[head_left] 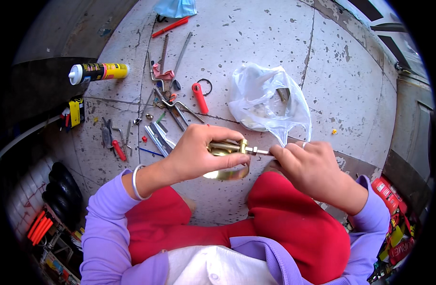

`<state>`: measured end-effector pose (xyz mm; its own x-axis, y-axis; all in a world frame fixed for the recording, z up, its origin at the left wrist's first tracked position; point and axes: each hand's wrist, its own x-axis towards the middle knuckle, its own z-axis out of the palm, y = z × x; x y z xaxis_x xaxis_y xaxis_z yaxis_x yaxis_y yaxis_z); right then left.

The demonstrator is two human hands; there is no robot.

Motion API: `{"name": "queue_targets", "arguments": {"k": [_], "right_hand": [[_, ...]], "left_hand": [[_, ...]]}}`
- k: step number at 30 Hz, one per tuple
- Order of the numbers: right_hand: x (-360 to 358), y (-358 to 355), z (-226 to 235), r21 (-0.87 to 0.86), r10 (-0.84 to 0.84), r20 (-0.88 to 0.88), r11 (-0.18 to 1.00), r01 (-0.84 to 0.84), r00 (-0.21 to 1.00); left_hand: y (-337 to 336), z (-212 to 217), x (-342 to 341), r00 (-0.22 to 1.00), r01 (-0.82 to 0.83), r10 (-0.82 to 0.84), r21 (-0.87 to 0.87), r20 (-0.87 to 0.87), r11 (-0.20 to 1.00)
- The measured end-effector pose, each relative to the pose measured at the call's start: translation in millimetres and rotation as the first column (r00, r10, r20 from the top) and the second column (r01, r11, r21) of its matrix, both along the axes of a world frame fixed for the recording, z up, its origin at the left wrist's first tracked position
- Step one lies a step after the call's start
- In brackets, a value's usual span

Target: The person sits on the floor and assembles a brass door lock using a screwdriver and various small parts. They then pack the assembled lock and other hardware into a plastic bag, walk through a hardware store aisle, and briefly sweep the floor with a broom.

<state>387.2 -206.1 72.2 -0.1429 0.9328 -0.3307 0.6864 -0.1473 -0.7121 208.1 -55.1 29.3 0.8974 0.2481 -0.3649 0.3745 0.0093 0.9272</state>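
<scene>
Head view shows a brass fitting point(226, 147) held between both hands above the person's knees, over the floor point(256, 42). Its long axis runs almost level from left to right, and a thin steel spindle point(260, 151) sticks out of its right end toward the right hand. A curved brass lever point(227, 174) hangs just under the left hand's thumb.

Left hand point(196, 152) is wrapped closed around the body of the fitting, thumb along the underside. Right hand point(310, 168) is pinched narrow, fingertips closed on the tip of the spindle.

To do this well, I judge the left hand should hold the body steady and level while the right hand works the spindle straight along the axis, without bending it sideways.

Just beyond the right hand lies a crumpled clear plastic bag point(268, 97) with metal parts inside. Beyond the left hand, well apart, a red-handled tool point(199, 97) and a scatter of metal rods and keys point(168, 114) lie on the floor. Farther out to the left a sealant tube point(98, 72) lies on its side.
</scene>
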Motion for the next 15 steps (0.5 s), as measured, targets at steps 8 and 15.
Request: {"name": "queue_targets", "arguments": {"k": [8, 15], "right_hand": [[1.6, -6.2, -37.0, -0.263, -0.314, -0.258, 0.933, 0.246, 0.914], [-26.1, -23.0, -43.3, -0.252, -0.510, -0.334, 0.858, 0.446, 0.792]], "left_hand": [[-5.3, -20.5, -14.8, 0.998, 0.019, -0.031, -0.239, -0.047, 0.971], [-0.5, -6.2, 0.8, 0.999, 0.049, -0.047, -0.088, 0.021, 0.995]]}}
